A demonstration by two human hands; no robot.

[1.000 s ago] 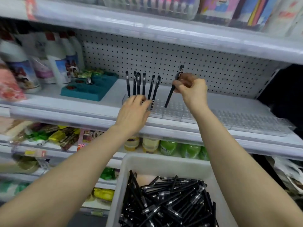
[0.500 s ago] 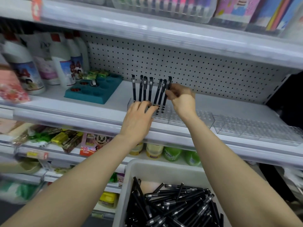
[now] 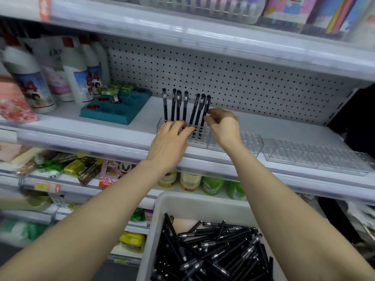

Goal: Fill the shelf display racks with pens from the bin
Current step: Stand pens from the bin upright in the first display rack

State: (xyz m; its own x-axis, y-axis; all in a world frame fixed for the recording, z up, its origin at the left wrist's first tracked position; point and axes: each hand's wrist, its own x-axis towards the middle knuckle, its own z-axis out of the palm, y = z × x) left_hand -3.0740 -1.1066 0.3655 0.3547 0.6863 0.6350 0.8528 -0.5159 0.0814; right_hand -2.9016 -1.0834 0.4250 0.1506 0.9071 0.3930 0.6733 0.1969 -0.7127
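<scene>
From the head camera, seven black pens stand in a clear rack (image 3: 203, 141) on the middle shelf (image 3: 81, 136), the left four upright and the right three leaning. The right grip (image 3: 224, 126) pinches the rightmost pen (image 3: 207, 104) at mid-barrel, its tip down in the rack. The left grip (image 3: 169, 140) lies with fingers straight on the rack's front, holding nothing. Below, a white bin (image 3: 194, 203) holds a heap of loose pens (image 3: 213, 252). More clear racks (image 3: 304, 153) sit to the right.

Left hand (image 3: 168, 142) and right hand (image 3: 225, 126): bare. Left forearm (image 3: 91, 220) and right forearm (image 3: 284, 209): bare along their full visible length, wrist to elbow region.
</scene>
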